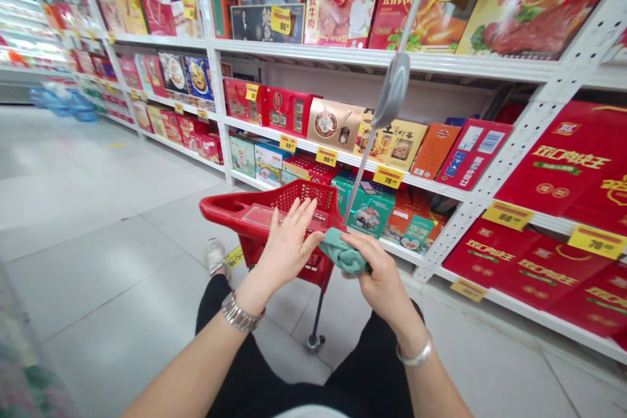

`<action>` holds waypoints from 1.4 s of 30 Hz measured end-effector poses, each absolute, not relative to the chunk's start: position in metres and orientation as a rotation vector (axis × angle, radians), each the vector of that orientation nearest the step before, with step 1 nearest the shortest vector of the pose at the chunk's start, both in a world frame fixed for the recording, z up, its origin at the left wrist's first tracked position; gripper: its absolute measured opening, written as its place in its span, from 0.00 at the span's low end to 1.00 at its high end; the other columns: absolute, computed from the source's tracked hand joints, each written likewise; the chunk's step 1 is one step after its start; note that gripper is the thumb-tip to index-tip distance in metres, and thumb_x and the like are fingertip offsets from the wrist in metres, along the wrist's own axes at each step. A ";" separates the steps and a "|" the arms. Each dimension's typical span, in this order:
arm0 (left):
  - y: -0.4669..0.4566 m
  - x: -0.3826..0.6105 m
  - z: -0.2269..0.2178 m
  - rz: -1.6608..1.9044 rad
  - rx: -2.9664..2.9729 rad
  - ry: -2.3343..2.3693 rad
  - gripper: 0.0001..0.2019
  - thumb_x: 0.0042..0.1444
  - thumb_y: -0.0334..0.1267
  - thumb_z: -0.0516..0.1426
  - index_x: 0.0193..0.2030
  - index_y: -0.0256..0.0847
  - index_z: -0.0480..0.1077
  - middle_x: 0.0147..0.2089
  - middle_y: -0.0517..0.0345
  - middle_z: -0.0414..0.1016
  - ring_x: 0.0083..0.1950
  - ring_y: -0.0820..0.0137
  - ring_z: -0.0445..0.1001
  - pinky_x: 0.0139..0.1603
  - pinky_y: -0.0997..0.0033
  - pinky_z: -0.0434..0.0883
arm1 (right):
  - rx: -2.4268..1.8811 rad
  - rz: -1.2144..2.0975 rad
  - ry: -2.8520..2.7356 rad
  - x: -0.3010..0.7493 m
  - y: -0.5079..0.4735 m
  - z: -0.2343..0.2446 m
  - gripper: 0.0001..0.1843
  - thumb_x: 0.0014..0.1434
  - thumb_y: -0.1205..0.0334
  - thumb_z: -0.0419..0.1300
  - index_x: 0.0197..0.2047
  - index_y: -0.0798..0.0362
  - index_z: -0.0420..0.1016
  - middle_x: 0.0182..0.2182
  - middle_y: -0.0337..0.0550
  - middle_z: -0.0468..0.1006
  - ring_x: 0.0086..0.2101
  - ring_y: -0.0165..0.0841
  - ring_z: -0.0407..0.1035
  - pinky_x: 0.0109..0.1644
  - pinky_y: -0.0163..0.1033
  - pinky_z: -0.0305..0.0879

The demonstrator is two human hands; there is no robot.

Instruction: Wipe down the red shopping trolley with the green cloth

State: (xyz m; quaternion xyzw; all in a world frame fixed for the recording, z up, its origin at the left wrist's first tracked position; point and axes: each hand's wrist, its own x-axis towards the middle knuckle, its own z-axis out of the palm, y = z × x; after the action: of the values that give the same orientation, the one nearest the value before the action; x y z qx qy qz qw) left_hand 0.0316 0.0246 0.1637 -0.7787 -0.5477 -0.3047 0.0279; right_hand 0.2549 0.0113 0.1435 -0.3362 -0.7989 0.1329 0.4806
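Observation:
In front of my knees stands a red plastic shopping cart (294, 266) with a perforated basket wall and a caster below. My left hand (292, 238) is stretched out flat over its near side, fingers spread, holding nothing; whether the palm touches the plastic I cannot tell. A bunched green cloth (341, 251) is gripped in my right hand (379, 268), at the cart's right corner. My left thumb reaches close to the cloth. A grey pole with a grey fitting (393, 88) rises from that same corner, slanting up to the right.
White metal shelves (343, 54) with boxed gift packs and yellow price tags run along behind the cart. Red boxes (548, 163) fill the right side. Grey tiled floor (98, 222) stretches left, towards blue water bottles (63, 101) and a chilled display.

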 end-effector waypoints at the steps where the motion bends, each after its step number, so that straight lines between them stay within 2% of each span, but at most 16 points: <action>1: 0.024 0.030 0.162 -0.925 -2.397 -1.691 0.32 0.70 0.53 0.40 0.76 0.42 0.46 0.76 0.44 0.54 0.78 0.56 0.47 0.74 0.37 0.46 | -0.823 0.356 -1.906 0.256 0.011 0.140 0.35 0.51 0.78 0.51 0.58 0.42 0.74 0.54 0.43 0.77 0.56 0.37 0.70 0.61 0.47 0.68; 4: 0.022 0.021 0.153 -0.858 -2.315 -1.706 0.31 0.69 0.52 0.41 0.75 0.41 0.51 0.73 0.43 0.60 0.77 0.55 0.51 0.74 0.38 0.48 | -0.968 0.393 -1.663 0.268 0.020 0.126 0.28 0.53 0.72 0.56 0.57 0.44 0.75 0.54 0.45 0.78 0.55 0.41 0.72 0.60 0.51 0.69; 8: 0.020 0.003 0.138 -0.854 -2.176 -1.720 0.30 0.68 0.52 0.44 0.73 0.41 0.57 0.71 0.44 0.65 0.76 0.54 0.54 0.74 0.39 0.48 | -1.112 0.379 -1.445 0.274 0.039 0.112 0.29 0.54 0.67 0.60 0.59 0.47 0.73 0.54 0.48 0.78 0.54 0.43 0.72 0.60 0.54 0.68; 14: 0.017 -0.027 0.130 -0.866 -2.107 -1.742 0.30 0.67 0.52 0.43 0.71 0.42 0.60 0.73 0.45 0.61 0.76 0.53 0.52 0.73 0.37 0.49 | -0.925 0.384 -1.717 0.216 0.066 0.121 0.34 0.50 0.76 0.53 0.60 0.46 0.74 0.55 0.45 0.77 0.57 0.38 0.69 0.64 0.50 0.65; 18: 0.016 -0.046 0.132 -0.854 -2.130 -1.740 0.30 0.67 0.50 0.42 0.71 0.42 0.60 0.70 0.47 0.65 0.76 0.53 0.51 0.74 0.36 0.46 | -0.847 0.419 -1.768 0.168 0.097 0.119 0.37 0.46 0.79 0.51 0.58 0.49 0.75 0.55 0.46 0.77 0.57 0.36 0.69 0.66 0.45 0.62; 22: 0.015 -0.056 0.134 -0.856 -2.124 -1.792 0.30 0.67 0.47 0.42 0.72 0.40 0.59 0.69 0.47 0.67 0.76 0.54 0.51 0.73 0.35 0.47 | -0.857 0.505 -1.846 0.145 0.124 0.109 0.34 0.45 0.81 0.50 0.53 0.51 0.78 0.51 0.47 0.78 0.53 0.36 0.71 0.62 0.43 0.65; 27: 0.011 -0.064 0.134 -0.885 -2.070 -1.854 0.29 0.66 0.46 0.41 0.71 0.41 0.60 0.71 0.48 0.64 0.76 0.53 0.53 0.73 0.35 0.48 | -0.786 0.581 -2.051 0.152 0.142 0.101 0.35 0.43 0.82 0.51 0.53 0.51 0.78 0.49 0.45 0.78 0.51 0.34 0.72 0.59 0.40 0.66; 31: 0.007 -0.070 0.134 -0.898 -2.053 -1.869 0.28 0.67 0.43 0.41 0.71 0.43 0.59 0.70 0.50 0.66 0.75 0.56 0.55 0.74 0.37 0.44 | -0.892 0.615 -2.038 0.171 0.156 0.090 0.37 0.40 0.82 0.52 0.54 0.53 0.76 0.48 0.45 0.78 0.49 0.35 0.73 0.58 0.40 0.67; 42: 0.000 -0.076 0.133 -1.080 -2.000 -1.936 0.26 0.68 0.45 0.42 0.67 0.47 0.66 0.68 0.52 0.69 0.75 0.53 0.55 0.72 0.31 0.49 | -0.969 0.631 -2.029 0.181 0.176 0.076 0.31 0.38 0.81 0.52 0.44 0.51 0.79 0.41 0.40 0.80 0.44 0.36 0.75 0.52 0.41 0.70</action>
State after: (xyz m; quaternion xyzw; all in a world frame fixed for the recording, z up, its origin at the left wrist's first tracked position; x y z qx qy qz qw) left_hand -0.0761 -0.0003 0.1335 -0.6677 -0.6466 -0.3605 0.0779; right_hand 0.1810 0.1762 0.0764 -0.3815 -0.7992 0.2485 0.3924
